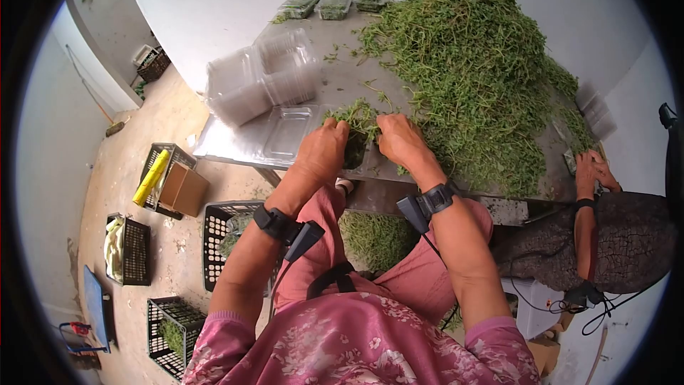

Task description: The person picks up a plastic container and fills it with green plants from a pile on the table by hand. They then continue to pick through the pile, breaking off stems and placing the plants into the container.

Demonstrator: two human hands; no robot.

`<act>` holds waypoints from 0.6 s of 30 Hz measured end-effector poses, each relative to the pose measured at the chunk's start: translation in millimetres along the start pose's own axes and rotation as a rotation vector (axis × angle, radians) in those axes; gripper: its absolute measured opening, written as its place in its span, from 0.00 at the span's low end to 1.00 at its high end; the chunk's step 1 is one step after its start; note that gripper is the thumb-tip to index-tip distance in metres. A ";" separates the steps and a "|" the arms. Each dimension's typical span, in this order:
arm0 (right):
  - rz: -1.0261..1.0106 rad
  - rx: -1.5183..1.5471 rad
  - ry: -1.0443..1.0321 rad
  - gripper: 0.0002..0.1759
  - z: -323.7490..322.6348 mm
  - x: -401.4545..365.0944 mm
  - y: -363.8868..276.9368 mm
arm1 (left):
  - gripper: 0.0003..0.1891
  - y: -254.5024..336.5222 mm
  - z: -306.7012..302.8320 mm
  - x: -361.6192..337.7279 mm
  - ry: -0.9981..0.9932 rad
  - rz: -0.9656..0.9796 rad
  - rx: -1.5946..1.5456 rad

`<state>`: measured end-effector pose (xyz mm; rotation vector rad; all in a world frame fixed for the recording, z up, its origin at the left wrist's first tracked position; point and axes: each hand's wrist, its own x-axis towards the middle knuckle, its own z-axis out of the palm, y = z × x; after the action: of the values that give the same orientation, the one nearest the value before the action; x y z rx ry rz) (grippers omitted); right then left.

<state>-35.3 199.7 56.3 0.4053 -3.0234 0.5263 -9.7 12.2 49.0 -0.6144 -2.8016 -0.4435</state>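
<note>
My left hand (pixel 322 148) is closed, its fingers pressed around leafy green stems (pixel 358 115) at the table's near edge. Just to the right, my right hand (pixel 405 142) pinches the other side of the same bunch. Below and between both hands is a clear plastic box (pixel 358 168) with greens in it, partly covered by my fingers. The box's clear lid (pixel 288 132) lies spread open on the left, beside my left hand. A large heap of loose greens (pixel 477 64) rises beyond my right hand.
Stacked empty clear boxes (pixel 263 78) stand left on the metal table (pixel 342 46); filled boxes (pixel 333 6) sit at the back. At right, another person's hands (pixel 596 171) work by the heap. Black crates (pixel 128 249) and loose greens (pixel 377 239) are on the floor.
</note>
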 end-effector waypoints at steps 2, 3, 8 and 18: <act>0.012 -0.009 -0.029 0.09 -1.6 1.0 -1.4 | 0.07 0.0 -0.2 -0.5 0.000 0.000 0.001; 0.012 -0.004 -0.033 0.09 -2.2 1.2 -1.5 | 0.08 0.2 -0.4 -0.5 -0.005 -0.003 0.002; -0.040 0.083 0.040 0.08 -0.5 1.8 11.6 | 0.08 0.1 -0.1 -0.7 -0.012 -0.011 -0.004; 0.032 0.333 0.155 0.09 -40.9 -5.5 12.8 | 0.09 -6.0 5.0 -2.0 0.040 0.015 -0.060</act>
<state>-33.3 226.4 90.1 0.3120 -2.7982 1.0186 -11.4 8.0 42.3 -0.6309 -2.7526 -0.5327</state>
